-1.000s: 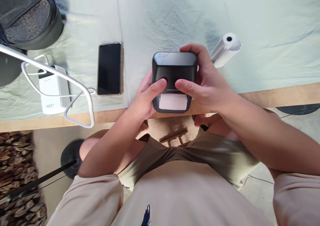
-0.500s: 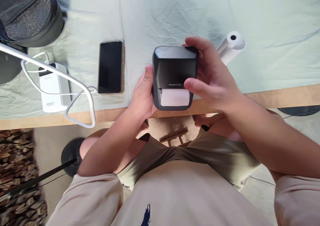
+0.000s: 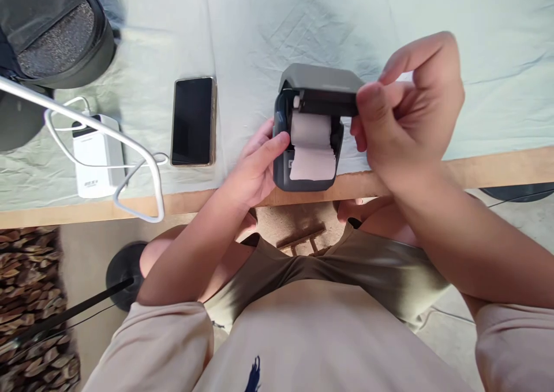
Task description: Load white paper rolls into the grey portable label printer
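Observation:
A small black label printer (image 3: 283, 177) is held above the table's near edge with its lid (image 3: 322, 79) raised. Inside it sits a roll of white paper (image 3: 310, 129), and a torn-edged strip hangs over the front. My left hand (image 3: 257, 167) grips the printer's left side, thumb on the rim. The fingers of my right hand (image 3: 409, 106) are closed on the right corner of the lid. Behind that hand, the loose white paper roll is almost wholly hidden.
Left of the printer lies a phone (image 3: 193, 122) with a dark screen. Farther left are a white power bank (image 3: 98, 167), a white cable (image 3: 125, 144) and a black case (image 3: 64, 40). A wooden strip (image 3: 497, 164) edges the cloth-covered table (image 3: 259, 11).
The printer's lid has swung up, showing the paper roll inside. My right hand has moved right from the printer's side and turned, now holding the lid's corner.

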Tool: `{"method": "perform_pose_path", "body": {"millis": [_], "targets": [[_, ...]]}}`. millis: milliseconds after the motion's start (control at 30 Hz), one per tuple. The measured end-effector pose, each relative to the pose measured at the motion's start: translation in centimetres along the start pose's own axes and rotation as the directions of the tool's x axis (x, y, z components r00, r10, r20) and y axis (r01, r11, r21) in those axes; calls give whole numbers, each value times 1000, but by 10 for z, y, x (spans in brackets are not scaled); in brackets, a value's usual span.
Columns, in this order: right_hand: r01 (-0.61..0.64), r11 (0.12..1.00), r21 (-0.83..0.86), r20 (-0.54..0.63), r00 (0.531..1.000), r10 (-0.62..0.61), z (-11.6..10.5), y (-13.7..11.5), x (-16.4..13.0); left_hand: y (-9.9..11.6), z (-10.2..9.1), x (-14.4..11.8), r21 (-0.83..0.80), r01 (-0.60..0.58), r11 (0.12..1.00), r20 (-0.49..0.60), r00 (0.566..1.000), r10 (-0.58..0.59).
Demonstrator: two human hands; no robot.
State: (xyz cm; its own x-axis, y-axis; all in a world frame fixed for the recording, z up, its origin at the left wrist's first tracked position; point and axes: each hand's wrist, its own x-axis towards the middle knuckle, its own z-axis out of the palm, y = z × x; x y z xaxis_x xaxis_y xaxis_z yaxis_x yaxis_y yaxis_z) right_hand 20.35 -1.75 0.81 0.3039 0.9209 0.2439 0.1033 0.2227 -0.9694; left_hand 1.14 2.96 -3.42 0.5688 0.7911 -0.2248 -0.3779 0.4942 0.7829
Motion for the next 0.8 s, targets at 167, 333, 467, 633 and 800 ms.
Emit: {"method": "perform_pose_path", "body": {"millis": [167,333,467,633,800], "targets": [[75,994,-76,40,997,-72,-1,5,7,-1,-2,-1,37,-5,999,-30,1000,6],[226,712,-665,334,942,13,-14,5,7,-8,-7,2,209,-92,974,65,995,80],[271,517,-812,384,915,122,-20,-2,4,-12,-13,1,359,-212,909,151,974,168],[259,669,-697,422,902,91,-20,-8,4,-9,-9,-3,364,-196,910,135,978,157],[62,975,-211,329,944,11,-23,-16,5,-2,-3,-4,165,-132,977,-71,987,145]]}}
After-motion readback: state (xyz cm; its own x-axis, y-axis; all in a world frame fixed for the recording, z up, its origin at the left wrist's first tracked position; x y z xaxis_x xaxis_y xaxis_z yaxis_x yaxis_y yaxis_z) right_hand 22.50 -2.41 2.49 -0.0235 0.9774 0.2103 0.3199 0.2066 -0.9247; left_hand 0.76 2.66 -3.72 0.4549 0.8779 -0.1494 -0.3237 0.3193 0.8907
